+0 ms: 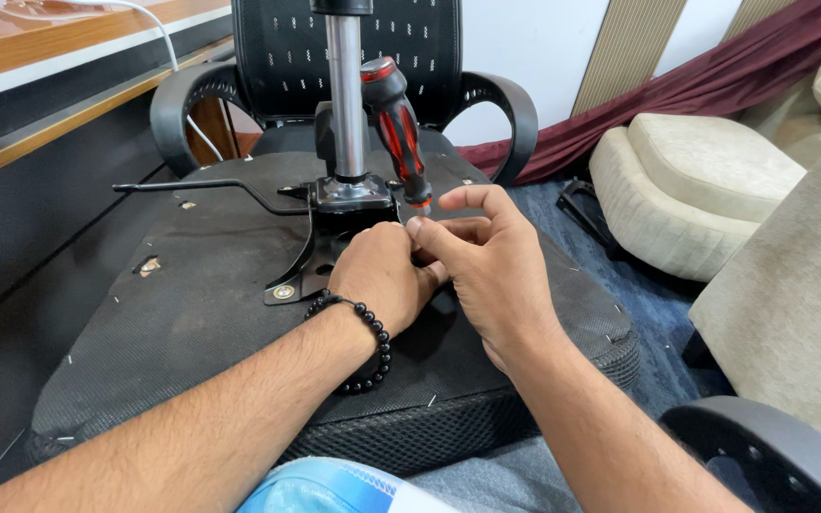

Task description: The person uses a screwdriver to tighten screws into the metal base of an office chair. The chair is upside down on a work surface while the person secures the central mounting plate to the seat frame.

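An office chair lies upside down, with the black underside of its seat [192, 313] facing me. A black metal mechanism plate [298, 275] with a chrome gas cylinder [344, 95] is mounted on it. A red and black screwdriver [396, 123] stands nearly upright beside the cylinder, tip down. My right hand [491, 271] pinches its shaft just below the handle with thumb and forefinger. My left hand [382, 275], with a black bead bracelet [372, 342] on the wrist, is curled on the plate against the right hand. Its fingers and whatever is under them are hidden.
A thin black lever [201, 187] sticks out left from the mechanism. The chair's armrests [178, 104] and mesh backrest [401, 38] rise behind. A wooden desk [40, 57] stands at the left. Beige cushions [696, 180] and a dark red cloth [715, 81] lie at the right on blue carpet.
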